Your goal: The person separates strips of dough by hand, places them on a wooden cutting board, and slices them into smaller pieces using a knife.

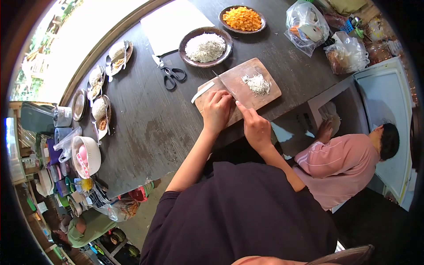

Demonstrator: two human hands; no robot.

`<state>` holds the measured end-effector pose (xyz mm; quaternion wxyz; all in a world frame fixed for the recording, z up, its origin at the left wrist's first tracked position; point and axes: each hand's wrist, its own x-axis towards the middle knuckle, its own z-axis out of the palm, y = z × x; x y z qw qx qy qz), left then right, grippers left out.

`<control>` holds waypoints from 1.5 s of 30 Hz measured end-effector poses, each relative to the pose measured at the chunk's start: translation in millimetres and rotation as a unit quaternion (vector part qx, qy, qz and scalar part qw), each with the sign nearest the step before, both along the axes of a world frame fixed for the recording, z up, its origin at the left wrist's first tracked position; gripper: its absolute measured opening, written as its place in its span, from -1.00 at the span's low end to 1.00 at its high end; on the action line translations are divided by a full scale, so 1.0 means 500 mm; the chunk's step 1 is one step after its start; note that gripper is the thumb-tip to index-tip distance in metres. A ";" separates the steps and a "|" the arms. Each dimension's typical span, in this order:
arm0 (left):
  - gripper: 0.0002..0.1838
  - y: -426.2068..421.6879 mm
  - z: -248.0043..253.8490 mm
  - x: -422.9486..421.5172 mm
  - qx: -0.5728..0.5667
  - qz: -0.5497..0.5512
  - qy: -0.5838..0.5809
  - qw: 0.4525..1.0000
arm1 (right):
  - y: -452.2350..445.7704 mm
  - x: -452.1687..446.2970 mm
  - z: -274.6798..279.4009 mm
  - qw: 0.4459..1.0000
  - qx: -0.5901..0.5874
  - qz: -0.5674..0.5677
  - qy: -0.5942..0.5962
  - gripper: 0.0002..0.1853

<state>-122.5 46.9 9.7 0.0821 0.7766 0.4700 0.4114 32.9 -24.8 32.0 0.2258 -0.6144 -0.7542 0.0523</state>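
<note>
A wooden cutting board [270,88] lies at the table's near edge. On its right part is a small heap of thin white shreds [257,84]. A pale white strip [203,92] rests at its left edge, beside my left hand [216,108]. That hand's fingers are curled down on the board next to the blade, and what is under them is hidden. My right hand [257,128] grips a knife [226,85], its index finger stretched along the blade. The knife's handle is covered by the hand, and its tip points to the far side of the board.
Beyond the board stand a bowl of white shreds [206,47] and a bowl of orange pieces [243,19]. Black scissors [169,73] lie left of them. Plates of rice [100,108] line the window side. At right, a person in pink [342,163] reaches into an open fridge [384,84].
</note>
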 end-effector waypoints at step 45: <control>-0.85 0.002 0.000 -0.001 0.014 -0.003 0.001 1.000 | -0.014 -0.005 0.015 0.992 -0.028 -0.017 0.119 -0.40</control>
